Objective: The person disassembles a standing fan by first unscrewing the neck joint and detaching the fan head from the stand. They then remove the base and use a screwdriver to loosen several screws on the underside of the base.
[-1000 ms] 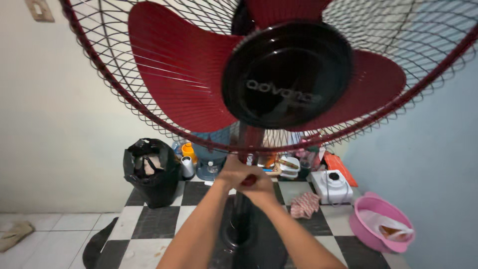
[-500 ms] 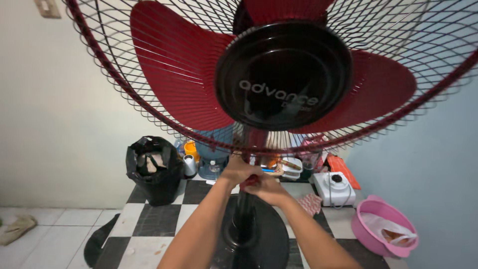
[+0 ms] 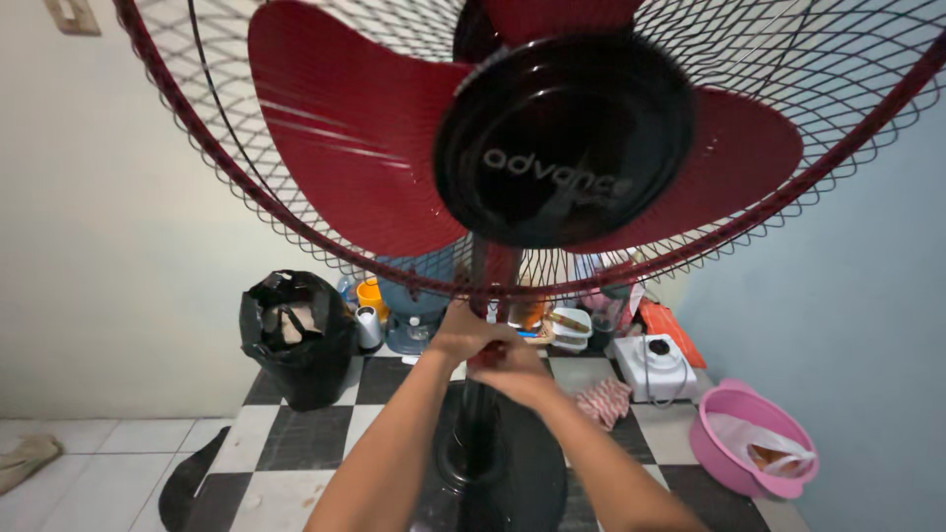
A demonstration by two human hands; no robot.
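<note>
Both hands grasp a fan's pole (image 3: 480, 394) just below its cage (image 3: 296, 212). The left hand (image 3: 465, 333) wraps the pole; the right hand (image 3: 514, 372) clasps it just beneath, above the base (image 3: 522, 473).

The fan head (image 3: 567, 138) is being seen from close up, filling the top of the view, with its pole (image 3: 480, 394) running down to the round base (image 3: 498, 473) on the floor (image 3: 296, 443). Left hand (image 3: 465, 333) and right hand (image 3: 512, 372) are being held together on the pole, just under the cage. Left of the base a bag (image 3: 296, 335) is standing; right of it a cloth (image 3: 603, 402), a small appliance (image 3: 652, 366) and, farther right, a basin (image 3: 754, 438). Behind the pole, containers (image 3: 567, 330) are being kept against the wall.
</note>
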